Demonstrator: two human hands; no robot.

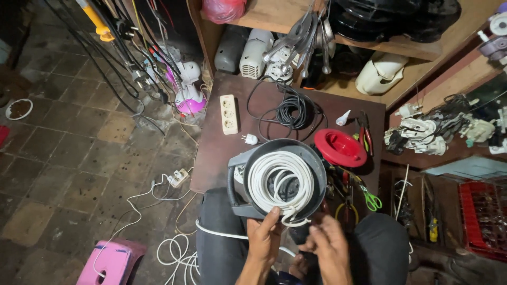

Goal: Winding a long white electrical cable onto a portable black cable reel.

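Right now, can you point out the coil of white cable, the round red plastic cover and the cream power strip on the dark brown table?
Coil of white cable (281,182), head view, left side of the winding.
Round red plastic cover (340,148), head view, its centre.
Cream power strip (228,114), head view, middle socket.
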